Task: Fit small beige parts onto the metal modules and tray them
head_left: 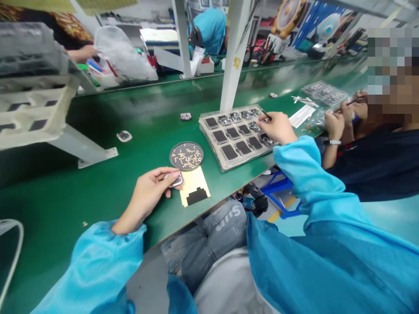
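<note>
My left hand [152, 192] pinches a small rounded-rectangular watch case [177, 179] with a pale pinkish rim, held just above the green bench. Beside it lie a round dark dish [186, 156] scattered with tiny beige pieces and a yellow sheet [193, 181] bearing black patches. My right hand [278, 127] is closed around thin dark tweezers [266, 114], of which only a short length shows. It hovers at the right side of a clear compartment tray [225, 163]. Black squares fill several pockets of that tray, and small metallic parts sit in others.
More small cases lie on the bench, one [124, 136] at left and one [186, 116] behind the dish. A white post [234, 65] rises behind the tray. At left stands a pale rack [39, 104]. A co-worker's hands [340, 115] work at right near another tray [324, 92].
</note>
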